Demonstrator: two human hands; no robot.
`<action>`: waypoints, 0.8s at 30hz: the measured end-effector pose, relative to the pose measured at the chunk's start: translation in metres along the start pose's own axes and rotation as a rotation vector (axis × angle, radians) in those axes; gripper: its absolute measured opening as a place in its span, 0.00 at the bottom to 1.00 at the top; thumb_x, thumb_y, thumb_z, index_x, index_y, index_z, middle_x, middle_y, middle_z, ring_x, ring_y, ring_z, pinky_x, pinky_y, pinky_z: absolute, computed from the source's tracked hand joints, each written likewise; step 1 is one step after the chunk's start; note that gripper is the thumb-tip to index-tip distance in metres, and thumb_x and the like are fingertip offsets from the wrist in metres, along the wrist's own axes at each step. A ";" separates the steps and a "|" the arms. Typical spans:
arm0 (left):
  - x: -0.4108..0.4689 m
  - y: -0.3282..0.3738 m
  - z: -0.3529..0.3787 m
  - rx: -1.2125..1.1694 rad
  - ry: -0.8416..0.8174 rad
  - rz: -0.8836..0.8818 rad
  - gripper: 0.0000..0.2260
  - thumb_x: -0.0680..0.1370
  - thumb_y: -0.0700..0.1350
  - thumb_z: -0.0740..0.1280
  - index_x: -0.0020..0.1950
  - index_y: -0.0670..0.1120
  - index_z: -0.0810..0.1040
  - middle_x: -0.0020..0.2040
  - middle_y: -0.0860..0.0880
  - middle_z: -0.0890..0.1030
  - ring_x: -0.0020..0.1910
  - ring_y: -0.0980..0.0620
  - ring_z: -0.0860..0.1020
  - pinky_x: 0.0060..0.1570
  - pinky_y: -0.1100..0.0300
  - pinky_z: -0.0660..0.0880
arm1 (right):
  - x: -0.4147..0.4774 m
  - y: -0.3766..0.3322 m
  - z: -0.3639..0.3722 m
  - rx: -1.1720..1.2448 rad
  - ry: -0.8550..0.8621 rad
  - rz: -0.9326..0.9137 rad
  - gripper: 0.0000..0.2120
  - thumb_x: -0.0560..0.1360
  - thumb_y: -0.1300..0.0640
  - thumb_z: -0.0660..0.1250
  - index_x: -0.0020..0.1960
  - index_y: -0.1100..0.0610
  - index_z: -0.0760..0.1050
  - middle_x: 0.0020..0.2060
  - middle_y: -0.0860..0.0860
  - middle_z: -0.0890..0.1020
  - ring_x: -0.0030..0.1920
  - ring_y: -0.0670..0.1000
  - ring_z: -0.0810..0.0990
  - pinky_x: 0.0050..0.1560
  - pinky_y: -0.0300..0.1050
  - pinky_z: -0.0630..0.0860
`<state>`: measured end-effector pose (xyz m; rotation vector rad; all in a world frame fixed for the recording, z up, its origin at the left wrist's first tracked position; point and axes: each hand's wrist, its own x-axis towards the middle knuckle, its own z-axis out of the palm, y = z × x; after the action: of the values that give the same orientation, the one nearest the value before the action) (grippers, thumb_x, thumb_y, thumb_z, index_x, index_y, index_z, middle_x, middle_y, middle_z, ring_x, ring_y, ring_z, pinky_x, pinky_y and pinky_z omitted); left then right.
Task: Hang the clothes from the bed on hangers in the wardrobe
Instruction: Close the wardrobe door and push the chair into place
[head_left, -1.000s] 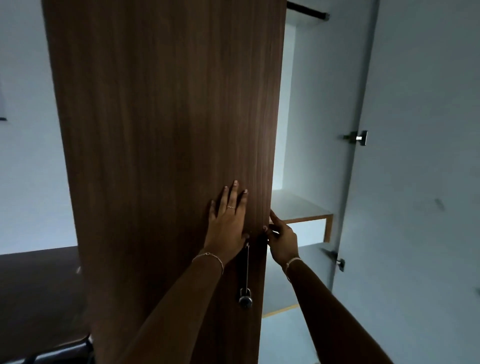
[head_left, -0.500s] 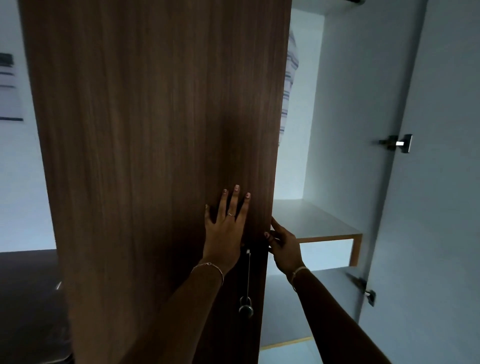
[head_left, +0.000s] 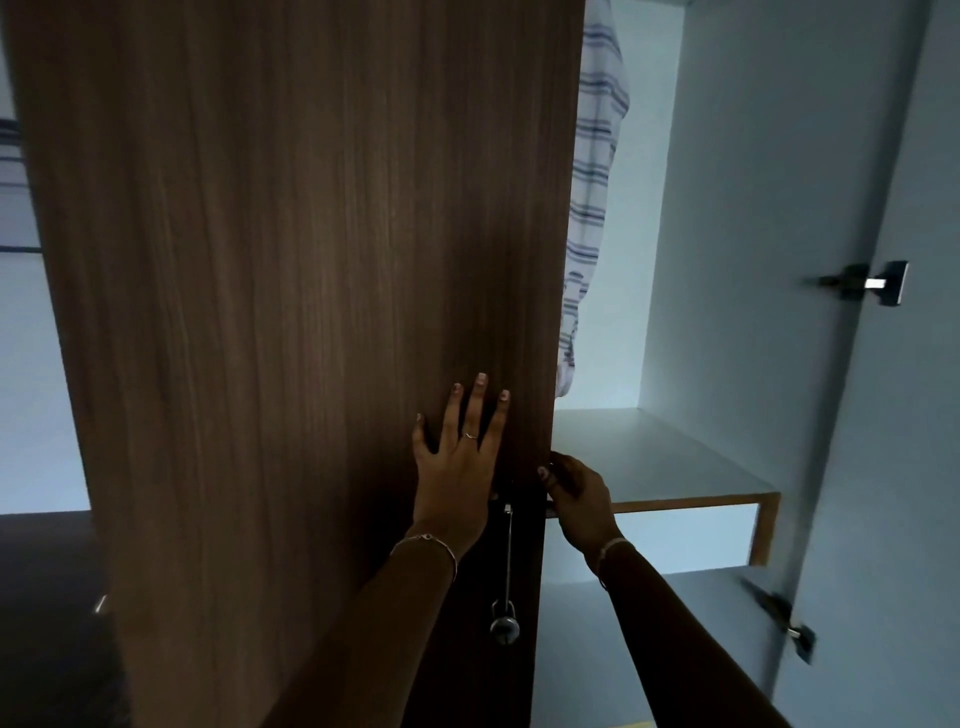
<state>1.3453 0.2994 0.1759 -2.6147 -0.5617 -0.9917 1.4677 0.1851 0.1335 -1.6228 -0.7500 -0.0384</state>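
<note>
A brown wooden wardrobe door (head_left: 291, 312) fills most of the view. My left hand (head_left: 460, 457) lies flat on it with straight, spread fingers, just above a metal bar handle (head_left: 506, 571). My right hand (head_left: 576, 499) curls its fingers around the door's right edge at the same height. Behind that edge, a white shirt with blue stripes (head_left: 592, 197) hangs inside the open wardrobe; its hanger and the rail are out of view.
The wardrobe interior is pale, with a shelf (head_left: 670, 467) edged in wood at hand height. The right door (head_left: 893, 415) stands open, carried on metal hinges (head_left: 867, 283). A dark surface (head_left: 47, 597) lies low at the left.
The view has tilted down and shifted, bringing the striped shirt into sight. The door's edge has swung slightly to the right. My right hand's fingers have curled tighter on that edge.
</note>
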 end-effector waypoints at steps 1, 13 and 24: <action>0.002 0.000 0.002 -0.004 0.001 -0.002 0.53 0.70 0.56 0.73 0.77 0.52 0.33 0.77 0.45 0.32 0.77 0.41 0.37 0.69 0.33 0.51 | 0.003 0.003 0.000 0.014 -0.002 -0.003 0.16 0.79 0.56 0.65 0.65 0.58 0.75 0.57 0.53 0.82 0.57 0.52 0.81 0.59 0.55 0.78; 0.019 -0.005 0.021 0.014 0.002 -0.009 0.54 0.69 0.56 0.74 0.77 0.53 0.33 0.77 0.44 0.32 0.77 0.41 0.37 0.68 0.33 0.52 | 0.026 0.009 0.006 0.058 -0.045 0.003 0.15 0.80 0.58 0.63 0.66 0.58 0.74 0.58 0.54 0.81 0.57 0.53 0.80 0.60 0.51 0.78; 0.035 -0.007 0.038 0.011 0.004 -0.028 0.53 0.70 0.52 0.74 0.77 0.53 0.33 0.76 0.45 0.30 0.76 0.42 0.35 0.68 0.33 0.49 | 0.047 0.012 0.018 -0.012 -0.016 0.023 0.15 0.80 0.56 0.64 0.65 0.56 0.75 0.58 0.53 0.82 0.58 0.52 0.80 0.62 0.55 0.76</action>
<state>1.3873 0.3295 0.1734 -2.6009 -0.6029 -0.9996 1.5035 0.2219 0.1391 -1.6447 -0.7447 -0.0140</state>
